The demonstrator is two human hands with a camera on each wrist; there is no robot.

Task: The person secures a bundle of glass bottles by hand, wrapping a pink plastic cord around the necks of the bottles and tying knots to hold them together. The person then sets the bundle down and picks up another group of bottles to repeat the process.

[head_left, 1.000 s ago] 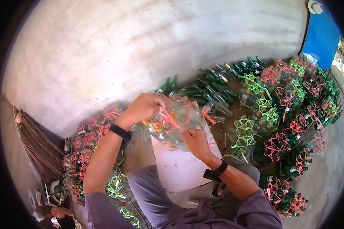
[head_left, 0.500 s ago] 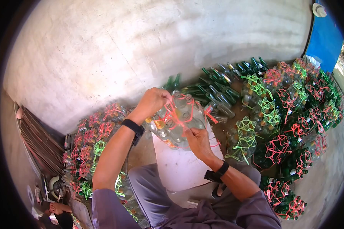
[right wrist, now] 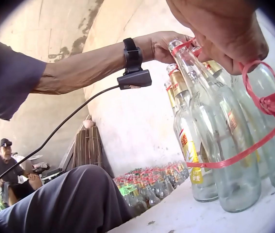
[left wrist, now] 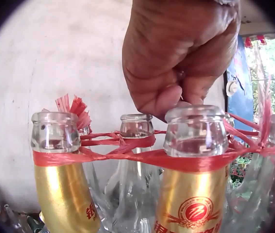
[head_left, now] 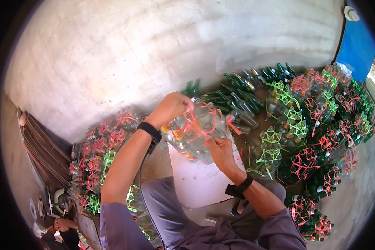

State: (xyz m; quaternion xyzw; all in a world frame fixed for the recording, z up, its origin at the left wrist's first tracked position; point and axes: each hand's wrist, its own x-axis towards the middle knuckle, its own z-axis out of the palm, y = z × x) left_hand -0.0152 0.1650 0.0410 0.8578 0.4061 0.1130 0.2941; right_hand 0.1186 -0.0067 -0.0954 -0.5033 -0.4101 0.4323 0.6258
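A bundle of clear glass bottles (head_left: 196,152) stands upright on a white board (head_left: 200,187) before the person's knees. Red plastic strap (left wrist: 142,158) loops around the necks, some covered in gold foil (left wrist: 193,194). Another red band (right wrist: 229,162) circles the bodies in the right wrist view. Over the far left bottle tops, my left hand (head_left: 174,109) pinches a strand of red strap; its fingertips are partly hidden behind a bottle mouth in the left wrist view. At the near right side, my right hand (head_left: 223,152) pinches red strap between thumb and fingers.
Strapped bottle bundles (head_left: 112,137) crowd the left, and many more green and clear bundles (head_left: 304,162) stand right. Loose green bottles (head_left: 241,98) lie along the wall (head_left: 154,50). A cable (right wrist: 55,136) trails from the left wrist. Another person (right wrist: 9,167) sits farther off.
Both hands have shifted slightly right in the head view, the left also a little upward, still holding the red strap. The whole scene has drifted slightly right as well.
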